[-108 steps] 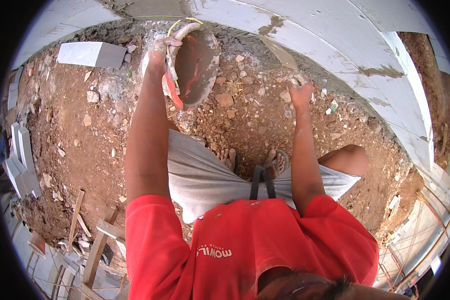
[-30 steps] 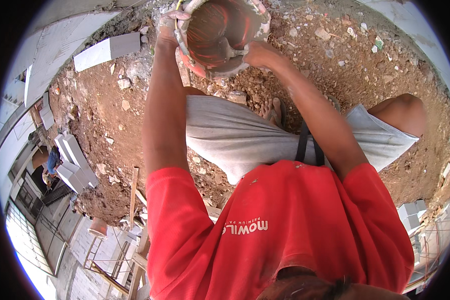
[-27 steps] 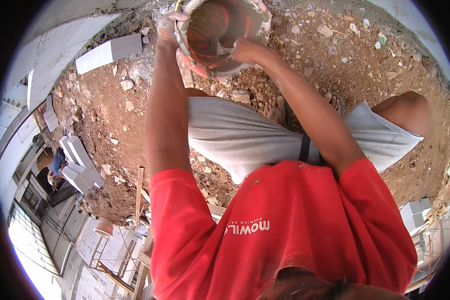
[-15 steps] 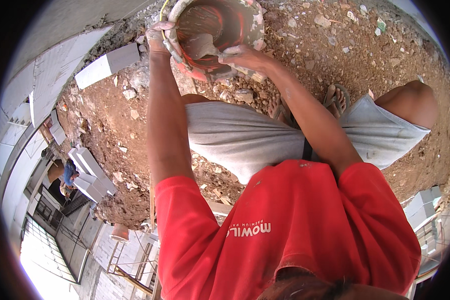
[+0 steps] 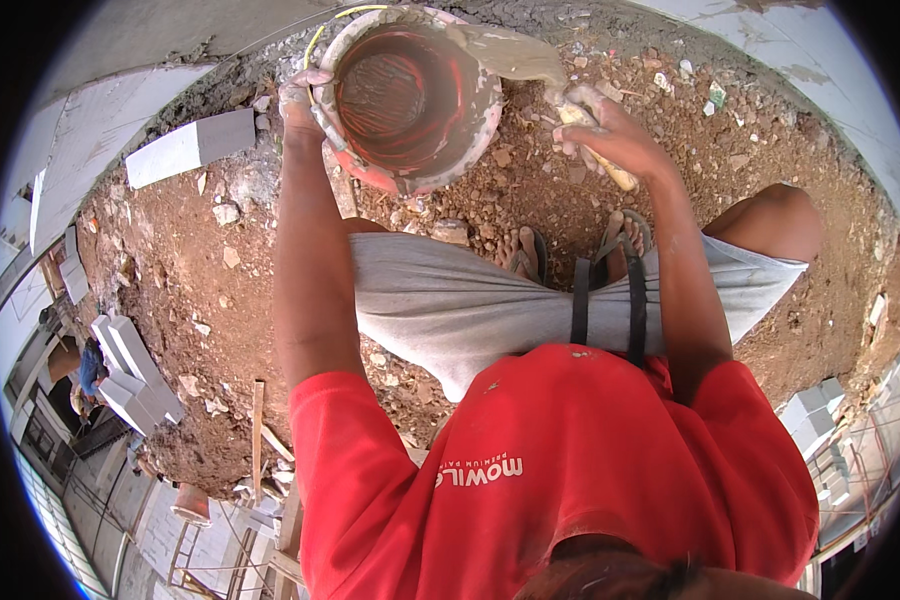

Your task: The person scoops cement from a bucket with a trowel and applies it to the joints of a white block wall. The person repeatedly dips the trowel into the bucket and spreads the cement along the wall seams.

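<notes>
Where the bucket is sitting: the round red plastic bucket caked with grey mortar (image 5: 410,100) is hanging tilted above the reddish rubble-strewn ground (image 5: 170,300), ahead of the person's knees, its mouth turning toward the camera.
Inside: only ribbed grey smears are showing on the red wall; no heap of mortar is lying in it.
Left hand: the left hand (image 5: 305,95) is curling its fingers shut over the bucket's left rim and carrying it.
Right hand: the right hand (image 5: 605,130) is wrapping closed round the pale wooden handle of a steel trowel (image 5: 515,55), just right of the bucket.
Trowel: its blade is carrying a wet grey load and lying across the upper right rim.
Change: half a second ago the right hand was reaching into the bucket's mouth; now it is sitting outside, with the loaded blade coming out over the rim, so a scoop is leaving the bucket.
Below: two sandalled feet (image 5: 530,255) are standing on the rubble beneath the bucket.
Left of it: a long grey rectangular block (image 5: 190,148) is lying on the dirt, well apart.
Further out: a pale block wall (image 5: 770,50) is curving along the upper right, and stacked pale blocks (image 5: 135,370) are sitting at the lower left.
</notes>
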A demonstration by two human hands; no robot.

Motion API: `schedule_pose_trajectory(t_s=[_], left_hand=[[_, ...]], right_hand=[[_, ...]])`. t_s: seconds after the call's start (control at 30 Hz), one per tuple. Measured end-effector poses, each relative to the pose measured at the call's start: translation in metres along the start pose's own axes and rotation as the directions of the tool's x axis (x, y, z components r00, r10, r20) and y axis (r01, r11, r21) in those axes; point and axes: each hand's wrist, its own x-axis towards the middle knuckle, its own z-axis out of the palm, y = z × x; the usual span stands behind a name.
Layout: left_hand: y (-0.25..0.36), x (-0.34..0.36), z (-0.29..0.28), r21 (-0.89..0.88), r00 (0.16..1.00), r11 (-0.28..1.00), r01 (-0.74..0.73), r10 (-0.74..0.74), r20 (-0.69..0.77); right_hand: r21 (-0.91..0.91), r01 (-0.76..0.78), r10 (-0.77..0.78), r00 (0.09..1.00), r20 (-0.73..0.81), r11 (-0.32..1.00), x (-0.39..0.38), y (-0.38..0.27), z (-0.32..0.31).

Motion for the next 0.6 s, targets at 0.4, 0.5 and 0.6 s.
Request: schedule_pose_trajectory(t_s=[0.4,0.5,0.6], left_hand=[[-0.015,0.024,0.003,0.024,0.984,0.997,-0.073,0.076,-0.16],[-0.013,0.026,0.027,0.014,0.995,1.0,0.012,-0.011,-0.096],[-0.015,0.015,0.042,-0.03,0.995,0.997,-0.071,0.069,-0.067]], right_hand=[[-0.603,-0.099,-0.05,0.973,-0.225,0.792,0.067,-0.057,-0.084],[-0.443,-0.084,0.016,0.988,-0.155,0.893,0.091,-0.069,-0.113],[-0.274,-0.138,0.098,0.983,-0.155,0.952,0.093,-0.094,-0.125]])
